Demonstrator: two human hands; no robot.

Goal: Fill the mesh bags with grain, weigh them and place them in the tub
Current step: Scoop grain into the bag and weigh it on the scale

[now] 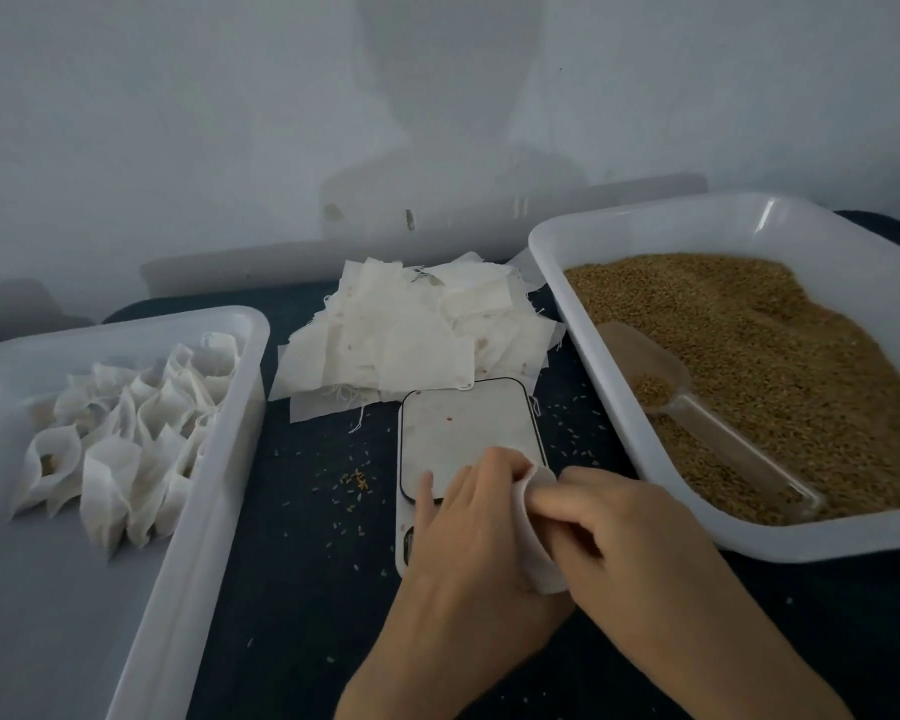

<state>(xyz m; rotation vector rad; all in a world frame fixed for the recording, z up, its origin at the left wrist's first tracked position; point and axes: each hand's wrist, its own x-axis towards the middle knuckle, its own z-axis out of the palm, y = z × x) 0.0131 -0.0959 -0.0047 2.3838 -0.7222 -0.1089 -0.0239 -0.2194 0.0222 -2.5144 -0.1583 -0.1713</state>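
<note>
Opening an empty mesh bag [539, 532] for filling

Both hands, left [468, 527] and right [640, 532], pinch the bag; spread its mouth fully before reaching right for the scoop [697, 407] in the grain [780, 356].

A white mesh bag [539, 532], limp and crumpled, is held between both hands above the near end of the white scale [466, 433]. Flat empty bags [411, 335] lie heaped behind the scale. Filled bags [126, 433] crowd the left tub [219, 459]. Golden grain [801, 366] fills the right tub [583, 283], a clear scoop [697, 407] lying in it.
</note>
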